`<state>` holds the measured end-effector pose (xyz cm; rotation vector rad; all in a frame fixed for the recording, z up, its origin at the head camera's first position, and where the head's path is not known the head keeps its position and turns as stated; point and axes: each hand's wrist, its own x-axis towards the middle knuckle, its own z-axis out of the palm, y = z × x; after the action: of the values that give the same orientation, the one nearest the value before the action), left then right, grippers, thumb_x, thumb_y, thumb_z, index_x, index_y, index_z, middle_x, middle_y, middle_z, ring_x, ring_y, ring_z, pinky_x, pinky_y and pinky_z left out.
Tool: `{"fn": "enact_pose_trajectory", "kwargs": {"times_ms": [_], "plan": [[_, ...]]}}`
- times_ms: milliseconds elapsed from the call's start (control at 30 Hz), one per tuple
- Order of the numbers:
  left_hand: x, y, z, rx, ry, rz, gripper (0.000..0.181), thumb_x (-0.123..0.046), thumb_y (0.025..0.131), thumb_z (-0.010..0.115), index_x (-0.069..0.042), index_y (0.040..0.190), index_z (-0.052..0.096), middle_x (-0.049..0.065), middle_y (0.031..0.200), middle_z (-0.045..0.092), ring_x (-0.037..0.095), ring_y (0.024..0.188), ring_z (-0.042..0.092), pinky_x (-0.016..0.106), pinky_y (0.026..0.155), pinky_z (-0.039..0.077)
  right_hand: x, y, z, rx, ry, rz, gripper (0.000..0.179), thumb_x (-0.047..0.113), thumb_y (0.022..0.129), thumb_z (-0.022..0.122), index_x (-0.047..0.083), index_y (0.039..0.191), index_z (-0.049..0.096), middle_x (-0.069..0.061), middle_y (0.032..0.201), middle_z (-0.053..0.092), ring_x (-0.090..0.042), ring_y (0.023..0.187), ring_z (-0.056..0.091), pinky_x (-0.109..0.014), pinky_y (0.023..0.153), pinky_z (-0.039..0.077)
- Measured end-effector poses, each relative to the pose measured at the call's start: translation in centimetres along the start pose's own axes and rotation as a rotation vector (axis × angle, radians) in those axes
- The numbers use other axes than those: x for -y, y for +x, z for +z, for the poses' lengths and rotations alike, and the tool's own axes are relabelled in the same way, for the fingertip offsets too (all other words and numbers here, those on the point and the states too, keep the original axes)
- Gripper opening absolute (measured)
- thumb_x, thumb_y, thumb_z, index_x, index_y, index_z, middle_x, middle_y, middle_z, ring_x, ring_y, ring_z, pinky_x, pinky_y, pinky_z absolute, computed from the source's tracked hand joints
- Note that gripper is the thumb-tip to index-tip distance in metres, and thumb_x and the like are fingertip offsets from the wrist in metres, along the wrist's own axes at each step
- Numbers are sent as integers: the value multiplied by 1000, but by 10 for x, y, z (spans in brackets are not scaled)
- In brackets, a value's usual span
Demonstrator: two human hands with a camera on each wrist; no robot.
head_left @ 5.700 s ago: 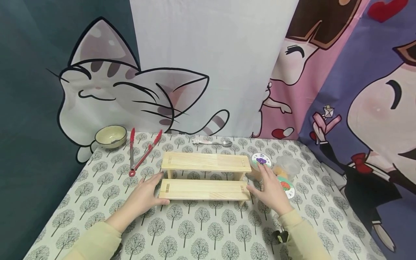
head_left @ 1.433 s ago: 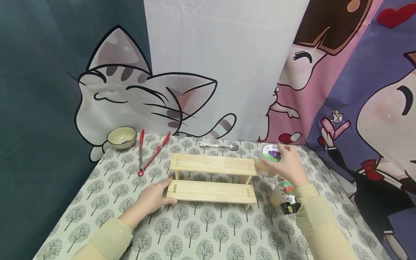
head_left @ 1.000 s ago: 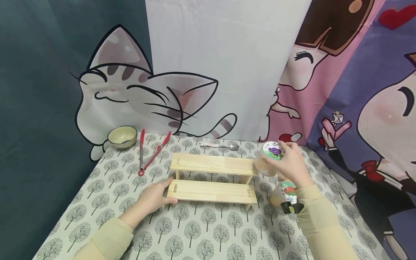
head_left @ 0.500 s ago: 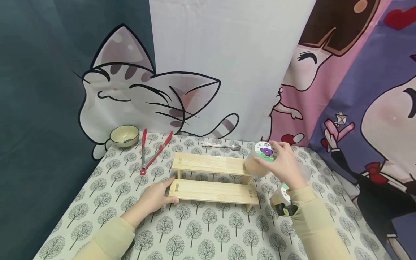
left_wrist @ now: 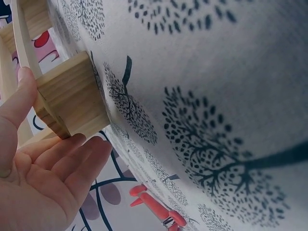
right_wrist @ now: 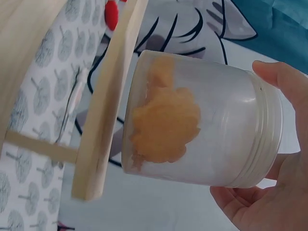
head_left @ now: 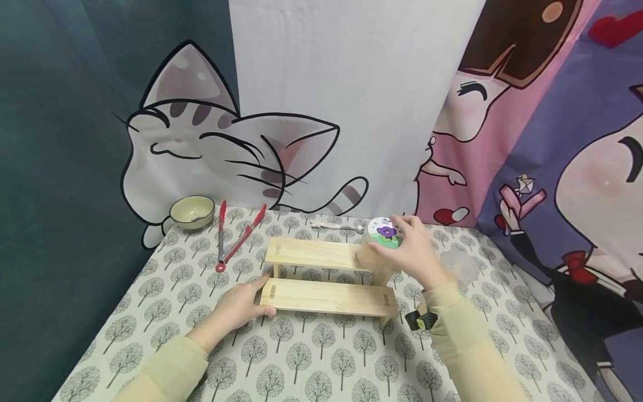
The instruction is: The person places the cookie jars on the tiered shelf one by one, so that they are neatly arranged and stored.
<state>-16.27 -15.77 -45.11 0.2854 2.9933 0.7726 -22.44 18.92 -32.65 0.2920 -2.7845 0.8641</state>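
Observation:
A light wooden two-tier rack [head_left: 326, 296] stands mid-table. My left hand [head_left: 238, 307] grips the left end of its lower tier; in the left wrist view the thumb lies on one edge and the fingers [left_wrist: 72, 163] on the other. My right hand [head_left: 414, 251] holds a clear plastic jar [head_left: 370, 257] near its lid, which has a purple flower label. The jar is upright over the right end of the upper tier. In the right wrist view, orange contents sit at the bottom of the jar [right_wrist: 207, 120], its base close to the board's face.
At the back left are a cream bowl [head_left: 187, 223] and red-tipped tongs [head_left: 236, 248]. Behind the rack lies a spoon [head_left: 334, 226]. A translucent container [head_left: 459, 268] is to the right, partly behind my right sleeve. A printed curtain [head_left: 301, 84] hangs at the back.
My right hand, earlier at the rack's right side, has taken the purple-labelled jar and carried it left over the upper tier. My left hand keeps its place on the rack.

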Motion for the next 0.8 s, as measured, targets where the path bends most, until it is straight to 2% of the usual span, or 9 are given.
{"fn": "enact_pose_trajectory", "kwargs": {"times_ms": [233,567,800], "plan": [[1,-1,0,-1,2,-2,91,-43,67,80,-4,141,43,21,132,55,43,110,58,54,86,51,18,5,11,11,38,-42,92,55,69,78,7,140,46,-16,135,44,-32,114,46,-52,91,47],[0,-1,-1,-4,15,-11,90,-43,68,80,-4,141,44,19,132,55,39,111,59,51,83,53,42,12,30,55,89,-87,89,45,70,81,4,140,45,-16,134,44,-31,114,47,-51,94,47],[-2,-2,-1,10,13,-32,90,-43,68,80,-6,142,44,19,131,57,39,109,60,51,82,53,55,17,43,80,113,-127,90,45,70,81,5,141,44,-14,131,45,-27,111,46,-44,92,49]]}}
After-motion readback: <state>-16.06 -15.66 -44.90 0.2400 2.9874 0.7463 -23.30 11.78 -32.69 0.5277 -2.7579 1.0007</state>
